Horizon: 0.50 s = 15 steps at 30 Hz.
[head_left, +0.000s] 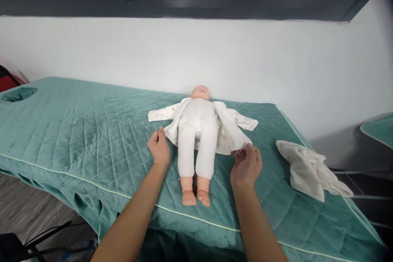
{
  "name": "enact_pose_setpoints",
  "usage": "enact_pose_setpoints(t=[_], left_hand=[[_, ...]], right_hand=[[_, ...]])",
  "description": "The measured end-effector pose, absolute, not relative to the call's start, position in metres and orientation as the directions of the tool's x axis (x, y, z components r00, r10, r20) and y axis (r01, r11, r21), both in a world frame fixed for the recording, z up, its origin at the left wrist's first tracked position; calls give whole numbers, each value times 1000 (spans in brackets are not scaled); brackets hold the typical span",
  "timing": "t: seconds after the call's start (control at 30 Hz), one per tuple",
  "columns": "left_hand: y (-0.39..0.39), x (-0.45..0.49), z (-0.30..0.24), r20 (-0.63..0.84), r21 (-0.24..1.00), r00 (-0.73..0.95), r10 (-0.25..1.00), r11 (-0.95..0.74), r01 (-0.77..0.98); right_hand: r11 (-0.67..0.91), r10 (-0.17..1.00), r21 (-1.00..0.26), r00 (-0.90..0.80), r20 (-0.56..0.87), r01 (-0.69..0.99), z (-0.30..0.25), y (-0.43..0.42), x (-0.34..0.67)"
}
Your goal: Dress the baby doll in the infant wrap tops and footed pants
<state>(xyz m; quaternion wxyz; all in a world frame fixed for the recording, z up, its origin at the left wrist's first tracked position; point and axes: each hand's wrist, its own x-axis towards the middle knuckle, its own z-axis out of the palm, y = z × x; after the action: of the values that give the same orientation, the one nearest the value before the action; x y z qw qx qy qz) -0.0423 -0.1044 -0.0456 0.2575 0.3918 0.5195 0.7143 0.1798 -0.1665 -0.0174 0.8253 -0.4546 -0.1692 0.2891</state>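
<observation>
A baby doll with a white cloth body lies on its back, its head toward the wall and its bare feet toward me. Spread open beneath it is a white baby jacket with small prints on its sleeves, which reach out to both sides. My left hand pinches the jacket's lower front corner on the left. On the other side, the fingers of my right hand are closed on the opposite front corner. The doll's arms are hidden, seemingly inside the sleeves.
A crumpled white garment lies on the right of the green quilted bed cover, which has a face hole at far left. Behind stands a white wall under a dark window frame. Cables show at lower left.
</observation>
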Motion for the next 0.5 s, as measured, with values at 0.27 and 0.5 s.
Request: enact_pose_setpoints(t=[0.27, 0.5], left_hand=[[-123, -36, -40, 684, 681, -205, 700, -512, 524], [-127, -37, -42, 801, 462, 7, 599, -626, 627]], right_hand=[[371, 676, -880, 736, 38, -296, -29, -207, 175], [271, 736, -955, 666, 124, -122, -38, -247, 178]])
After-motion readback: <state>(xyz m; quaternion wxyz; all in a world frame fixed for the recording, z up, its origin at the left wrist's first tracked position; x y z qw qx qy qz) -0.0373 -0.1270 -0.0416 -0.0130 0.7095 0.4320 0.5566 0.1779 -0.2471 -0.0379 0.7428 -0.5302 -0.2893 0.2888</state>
